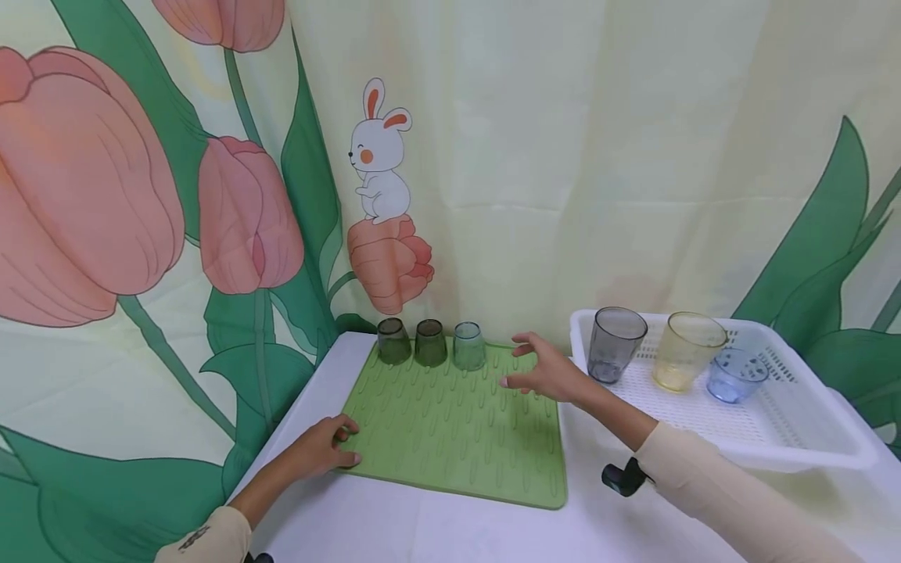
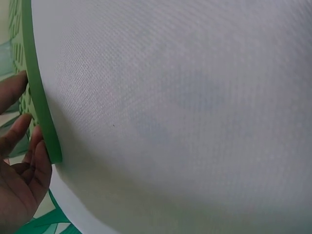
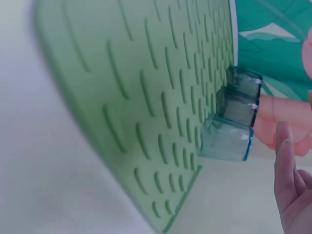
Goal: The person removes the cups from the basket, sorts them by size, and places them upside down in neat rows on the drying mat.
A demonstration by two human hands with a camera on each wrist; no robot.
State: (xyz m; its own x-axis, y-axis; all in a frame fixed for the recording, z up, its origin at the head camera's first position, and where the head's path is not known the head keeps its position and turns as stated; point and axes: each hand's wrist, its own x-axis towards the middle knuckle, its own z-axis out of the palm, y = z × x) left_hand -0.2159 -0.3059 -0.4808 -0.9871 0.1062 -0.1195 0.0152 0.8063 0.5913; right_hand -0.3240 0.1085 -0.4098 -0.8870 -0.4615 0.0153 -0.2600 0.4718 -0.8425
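Observation:
A green ridged drying mat (image 1: 457, 438) lies on the white table. Along its back edge stand three small glasses in a row: a dark olive glass (image 1: 393, 342), a second dark glass (image 1: 430, 344) and a teal glass (image 1: 468, 346) at the right end. My left hand (image 1: 317, 450) rests at the mat's front left corner, fingers loosely bent and grasping nothing; the left wrist view puts its fingertips (image 2: 22, 75) right at the mat's edge. Over the mat's back right part, my right hand (image 1: 545, 371) is held with fingers apart and nothing between them, to the right of the teal glass.
On the right is a white perforated basket (image 1: 848, 434), its rim close to the right forearm. Inside are a tall grey glass (image 1: 615, 344), a yellow glass (image 1: 686, 352) and a short blue glass (image 1: 735, 379). A printed curtain (image 1: 521, 156) hangs right behind the table.

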